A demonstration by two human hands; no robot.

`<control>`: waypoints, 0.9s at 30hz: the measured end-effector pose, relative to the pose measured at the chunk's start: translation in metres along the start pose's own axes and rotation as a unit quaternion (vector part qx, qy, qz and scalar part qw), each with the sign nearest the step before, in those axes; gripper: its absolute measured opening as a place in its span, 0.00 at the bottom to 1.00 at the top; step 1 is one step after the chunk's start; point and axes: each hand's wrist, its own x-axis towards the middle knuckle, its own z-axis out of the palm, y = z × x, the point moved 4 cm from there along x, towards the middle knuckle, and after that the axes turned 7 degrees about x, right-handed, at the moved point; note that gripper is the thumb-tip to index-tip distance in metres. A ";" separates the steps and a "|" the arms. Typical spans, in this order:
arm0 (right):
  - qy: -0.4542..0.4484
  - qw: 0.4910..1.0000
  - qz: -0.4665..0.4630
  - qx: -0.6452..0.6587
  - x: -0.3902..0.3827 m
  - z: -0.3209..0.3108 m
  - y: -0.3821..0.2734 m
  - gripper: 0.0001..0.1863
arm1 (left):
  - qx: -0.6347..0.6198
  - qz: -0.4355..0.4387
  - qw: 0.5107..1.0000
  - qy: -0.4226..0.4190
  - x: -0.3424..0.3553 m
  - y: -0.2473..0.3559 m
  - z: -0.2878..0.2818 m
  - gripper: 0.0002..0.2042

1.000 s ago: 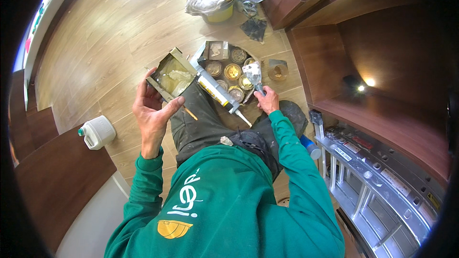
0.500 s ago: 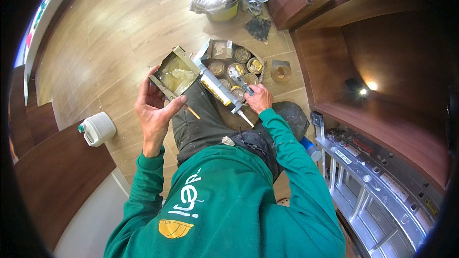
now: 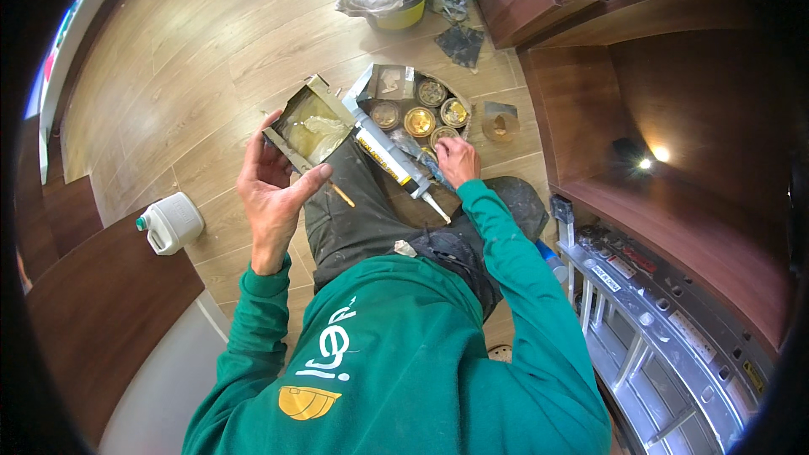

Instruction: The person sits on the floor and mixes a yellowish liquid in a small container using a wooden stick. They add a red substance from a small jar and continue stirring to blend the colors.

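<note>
My left hand grips a square open metal tray holding yellowish material and a white blob, with a thin wooden stick below it. My right hand has its fingers curled at the lower edge of a group of round containers with metallic yellow and dull contents; what they hold is hidden. A putty knife lies just left of those fingers, alongside a white cartridge with a nozzle.
A yellow bucket with pale cloth and dark scraps lie beyond. A white jug is at left. A brown wooden cabinet with a lit lamp and an aluminium ladder are at right.
My right hand has moved up and left, lowering the putty knife from upright view to beside the cartridge; its fingers are now above the handle at the containers.
</note>
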 end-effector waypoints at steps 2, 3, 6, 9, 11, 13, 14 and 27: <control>0.007 0.999 0.039 0.002 0.023 0.007 0.000 0.11 | 0.001 0.005 1.000 0.002 0.002 0.002 0.000 0.42; 0.006 0.999 0.052 -0.007 0.033 0.011 -0.002 0.11 | -0.002 0.007 1.000 0.004 0.003 0.002 0.000 0.42; -0.006 0.994 0.106 -0.026 0.054 0.019 -0.006 0.11 | -0.007 0.020 1.000 0.010 0.005 0.003 -0.001 0.43; -0.012 0.990 0.129 -0.058 0.062 0.022 -0.008 0.13 | 0.011 0.022 1.000 0.007 0.005 0.002 -0.004 0.43; -0.016 0.986 0.151 -0.067 0.063 0.024 -0.006 0.15 | 0.003 0.023 1.000 0.010 0.007 0.000 -0.004 0.43; -0.008 0.982 0.174 -0.078 0.062 0.025 -0.002 0.15 | -0.004 0.015 1.000 0.011 0.009 -0.004 -0.005 0.43; -0.006 0.981 0.177 -0.075 0.061 0.026 -0.001 0.14 | -0.007 0.007 1.000 0.011 0.009 -0.005 -0.006 0.43; 0.024 0.976 0.204 -0.078 0.057 0.035 -0.003 0.13 | 0.015 0.015 1.000 0.017 0.013 -0.010 -0.008 0.44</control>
